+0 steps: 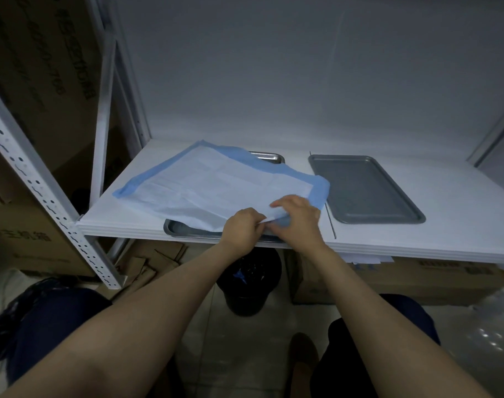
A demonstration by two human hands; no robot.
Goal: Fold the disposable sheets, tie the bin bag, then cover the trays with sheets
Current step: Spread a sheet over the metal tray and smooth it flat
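A pale blue disposable sheet [213, 182] with a darker blue border lies spread over a steel tray [184, 229] on the white shelf [417, 239]; only the tray's near rim and far right corner show. My left hand [242, 228] and my right hand [298, 216] meet at the sheet's near right corner, both pinching its edge. To the right a second, dark grey tray [362, 188] lies uncovered. A black bin [249, 282] with a dark bag stands on the floor under the shelf.
The shelf's perforated white upright [44, 196] stands at the left, with cardboard boxes [38, 81] behind it. More boxes [402, 280] and flattened cardboard [150, 262] sit under the shelf. A dark bag [4, 320] lies at the lower left by my knee.
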